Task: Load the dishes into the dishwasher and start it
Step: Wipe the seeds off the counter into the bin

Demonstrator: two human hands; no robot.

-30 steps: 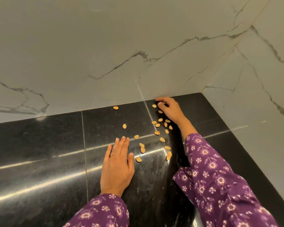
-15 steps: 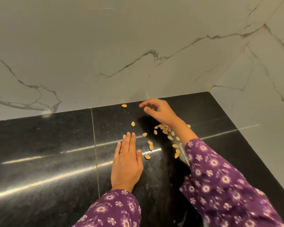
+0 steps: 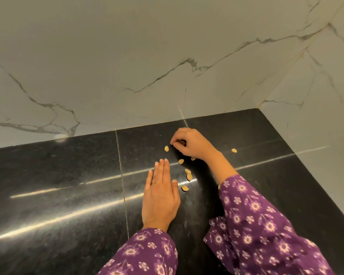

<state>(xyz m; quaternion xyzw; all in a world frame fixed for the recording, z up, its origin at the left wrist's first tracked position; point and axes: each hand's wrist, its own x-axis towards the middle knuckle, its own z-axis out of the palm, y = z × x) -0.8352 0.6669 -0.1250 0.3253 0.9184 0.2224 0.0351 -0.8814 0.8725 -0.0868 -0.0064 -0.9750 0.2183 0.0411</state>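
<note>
Left hand (image 3: 160, 197): flat, fingers straight, palm down on the black table (image 3: 68, 175). Judged a backstop for the loose seeds (image 3: 189, 176) lying just right of its fingers. Right hand (image 3: 189, 143): ahead of the left, near the marble wall (image 3: 127, 56), fingers curled down to the table as if raking seeds together. Whether it holds any cannot be told. Dishes and dishwasher: not in view.

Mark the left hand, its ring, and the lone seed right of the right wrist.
left hand (image 3: 160, 197): head view, back of the hand.
ring (image 3: 153, 183): head view, band on the finger.
lone seed (image 3: 234, 150): head view, its middle.
</note>
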